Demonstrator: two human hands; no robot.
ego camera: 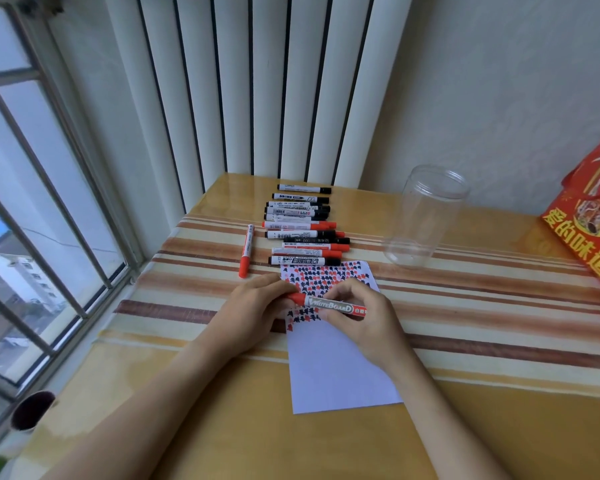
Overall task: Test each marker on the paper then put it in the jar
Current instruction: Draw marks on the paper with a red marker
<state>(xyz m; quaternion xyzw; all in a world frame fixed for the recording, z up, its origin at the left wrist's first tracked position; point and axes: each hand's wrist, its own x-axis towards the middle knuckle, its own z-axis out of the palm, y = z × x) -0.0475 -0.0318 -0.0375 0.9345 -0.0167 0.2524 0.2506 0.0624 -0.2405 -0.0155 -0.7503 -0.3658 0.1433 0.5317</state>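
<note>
LEFT: left hand [253, 308] pinches red cap | RIGHT: right hand [362, 318] grips marker [329, 305] barrel, held over paper [329, 341] | JAR: jar [426, 216] apparently empty, well apart | RISK: abrupt cap release may jerk tip, smearing ink.

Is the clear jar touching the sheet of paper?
Apart. The head view shows the jar standing right of the paper, with a strip of striped tablecloth visible between them.

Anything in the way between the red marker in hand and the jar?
Nothing visible. The red marker, held by the left hand and the right hand over the paper, has bare tablecloth between it and the jar.
</note>
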